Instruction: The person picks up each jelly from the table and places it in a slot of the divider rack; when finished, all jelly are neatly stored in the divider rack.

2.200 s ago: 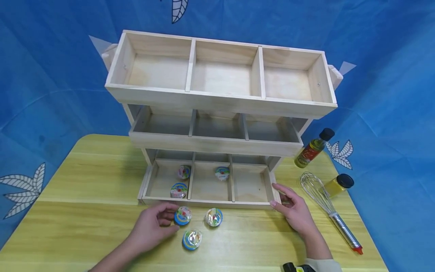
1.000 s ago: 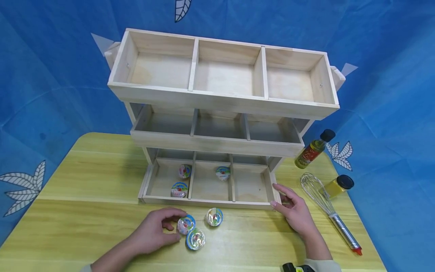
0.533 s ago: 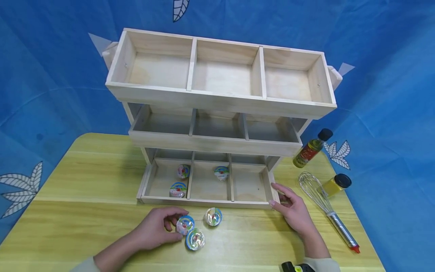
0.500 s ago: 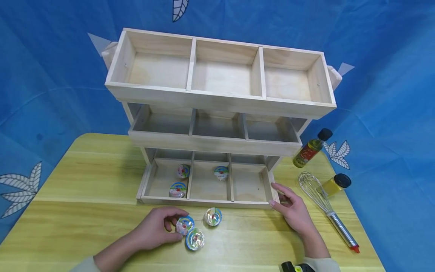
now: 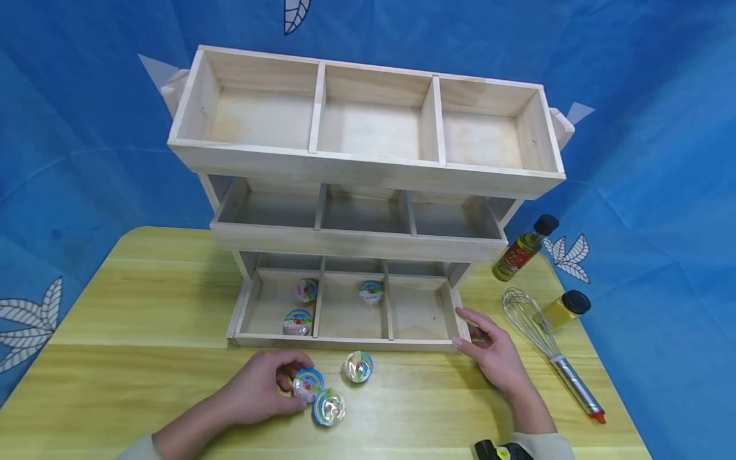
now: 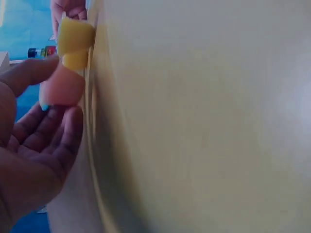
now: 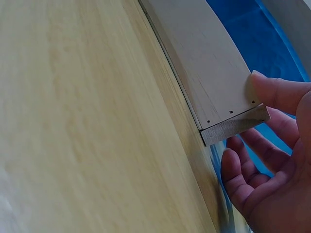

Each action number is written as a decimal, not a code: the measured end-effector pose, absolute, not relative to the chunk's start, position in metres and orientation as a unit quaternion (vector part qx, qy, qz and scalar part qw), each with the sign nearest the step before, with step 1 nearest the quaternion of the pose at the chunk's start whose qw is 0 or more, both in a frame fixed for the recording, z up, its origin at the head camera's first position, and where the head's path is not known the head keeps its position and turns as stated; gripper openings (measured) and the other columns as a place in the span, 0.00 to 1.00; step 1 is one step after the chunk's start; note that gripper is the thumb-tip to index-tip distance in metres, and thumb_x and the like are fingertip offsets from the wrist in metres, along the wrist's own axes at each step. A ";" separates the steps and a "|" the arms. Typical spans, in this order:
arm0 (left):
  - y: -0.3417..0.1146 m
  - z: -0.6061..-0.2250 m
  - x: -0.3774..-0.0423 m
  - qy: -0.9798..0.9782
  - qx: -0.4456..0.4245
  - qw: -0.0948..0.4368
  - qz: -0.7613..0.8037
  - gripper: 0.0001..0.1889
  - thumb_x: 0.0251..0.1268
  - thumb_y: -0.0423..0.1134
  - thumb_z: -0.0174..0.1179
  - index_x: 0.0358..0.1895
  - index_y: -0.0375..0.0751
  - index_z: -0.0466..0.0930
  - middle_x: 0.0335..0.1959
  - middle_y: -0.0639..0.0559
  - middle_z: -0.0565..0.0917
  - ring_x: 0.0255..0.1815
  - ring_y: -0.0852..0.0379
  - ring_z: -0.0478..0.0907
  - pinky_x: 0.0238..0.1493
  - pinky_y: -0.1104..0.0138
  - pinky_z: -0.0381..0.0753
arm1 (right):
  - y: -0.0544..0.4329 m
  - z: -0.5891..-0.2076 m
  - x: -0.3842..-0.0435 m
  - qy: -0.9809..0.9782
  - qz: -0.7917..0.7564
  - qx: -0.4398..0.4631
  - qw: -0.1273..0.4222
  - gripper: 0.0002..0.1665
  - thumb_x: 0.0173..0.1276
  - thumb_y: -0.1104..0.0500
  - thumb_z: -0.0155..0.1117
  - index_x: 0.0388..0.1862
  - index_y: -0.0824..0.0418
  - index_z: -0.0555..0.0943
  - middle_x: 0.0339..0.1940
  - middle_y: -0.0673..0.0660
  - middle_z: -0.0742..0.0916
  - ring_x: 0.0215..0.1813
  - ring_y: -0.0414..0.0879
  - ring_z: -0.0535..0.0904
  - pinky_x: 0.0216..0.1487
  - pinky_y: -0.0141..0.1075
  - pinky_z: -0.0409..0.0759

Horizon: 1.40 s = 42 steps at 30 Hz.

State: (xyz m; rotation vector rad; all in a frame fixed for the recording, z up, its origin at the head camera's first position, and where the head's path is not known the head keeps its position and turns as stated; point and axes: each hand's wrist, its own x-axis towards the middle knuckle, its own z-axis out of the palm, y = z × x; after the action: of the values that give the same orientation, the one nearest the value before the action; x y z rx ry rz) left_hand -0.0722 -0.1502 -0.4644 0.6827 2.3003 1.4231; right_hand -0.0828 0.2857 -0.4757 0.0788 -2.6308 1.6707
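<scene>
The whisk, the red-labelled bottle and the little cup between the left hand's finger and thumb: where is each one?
Whisk (image 5: 559, 363): head view, on the wire end of its metal handle.
Red-labelled bottle (image 5: 519, 253): head view, on the label.
Little cup (image 5: 308, 384): head view, on its printed top.

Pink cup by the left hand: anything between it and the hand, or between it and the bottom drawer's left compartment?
Nothing visible separates the left hand from the pink cup. Toward the left compartment, the bottom drawer's front wall stands in the way; the cup would likely need lifting over it.
</scene>
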 end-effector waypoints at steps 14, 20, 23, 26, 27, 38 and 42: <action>-0.146 -0.428 -0.088 0.788 0.262 0.159 0.535 0.26 0.47 0.35 0.79 0.53 0.40 0.80 0.43 0.52 0.82 0.38 0.55 0.82 0.42 0.61 0.85 | 0.285 -0.475 -0.083 -0.845 0.534 0.024 0.010 0.31 0.67 0.62 0.71 0.68 0.62 0.75 0.69 0.59 0.75 0.54 0.54 0.77 0.49 0.32 0.79; -0.123 -0.418 -0.103 0.780 0.256 0.146 0.552 0.26 0.47 0.31 0.79 0.52 0.36 0.79 0.44 0.50 0.82 0.41 0.53 0.81 0.45 0.62 0.84 | 0.286 -0.476 -0.083 -0.845 0.534 0.027 0.015 0.31 0.67 0.63 0.71 0.68 0.61 0.76 0.68 0.58 0.75 0.52 0.53 0.76 0.47 0.31 0.79; -0.110 -0.416 -0.114 0.782 0.251 0.138 0.554 0.27 0.46 0.29 0.79 0.52 0.35 0.80 0.44 0.49 0.81 0.41 0.53 0.81 0.44 0.63 0.84 | 0.286 -0.477 -0.083 -0.846 0.532 0.029 0.016 0.31 0.67 0.63 0.71 0.68 0.61 0.76 0.68 0.59 0.75 0.52 0.52 0.75 0.47 0.31 0.79; -0.098 -0.416 -0.125 0.777 0.239 0.144 0.564 0.27 0.44 0.27 0.79 0.52 0.34 0.80 0.43 0.47 0.81 0.39 0.52 0.81 0.43 0.64 0.84 | 0.286 -0.477 -0.082 -0.847 0.530 0.033 0.020 0.31 0.67 0.63 0.71 0.68 0.62 0.75 0.68 0.60 0.75 0.52 0.52 0.75 0.47 0.31 0.79; -0.094 -0.417 -0.129 0.774 0.237 0.147 0.568 0.27 0.44 0.26 0.78 0.52 0.33 0.79 0.43 0.46 0.81 0.38 0.52 0.81 0.42 0.64 0.85 | 0.285 -0.476 -0.082 -0.847 0.529 0.034 0.022 0.31 0.67 0.63 0.71 0.68 0.62 0.75 0.68 0.60 0.75 0.52 0.52 0.75 0.47 0.31 0.79; -0.053 -0.432 -0.161 0.792 0.216 0.163 0.547 0.30 0.44 0.25 0.78 0.55 0.30 0.79 0.42 0.46 0.81 0.37 0.53 0.81 0.40 0.67 0.84 | 0.285 -0.476 -0.082 -0.845 0.533 0.040 0.025 0.32 0.66 0.65 0.70 0.69 0.63 0.74 0.68 0.62 0.75 0.53 0.53 0.77 0.47 0.32 0.80; -0.043 -0.440 -0.167 0.808 0.219 0.172 0.520 0.30 0.42 0.24 0.78 0.54 0.30 0.79 0.41 0.48 0.81 0.38 0.54 0.81 0.41 0.67 0.83 | 0.284 -0.476 -0.081 -0.846 0.531 0.043 0.027 0.31 0.66 0.65 0.70 0.68 0.63 0.75 0.68 0.62 0.75 0.52 0.51 0.77 0.47 0.32 0.80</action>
State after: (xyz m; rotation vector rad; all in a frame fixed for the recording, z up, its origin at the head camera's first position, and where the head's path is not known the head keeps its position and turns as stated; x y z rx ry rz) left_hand -0.1674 -0.0431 -0.4400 0.6228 2.2924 1.4747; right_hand -0.0814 0.2845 -0.4755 0.1320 -2.6118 1.6402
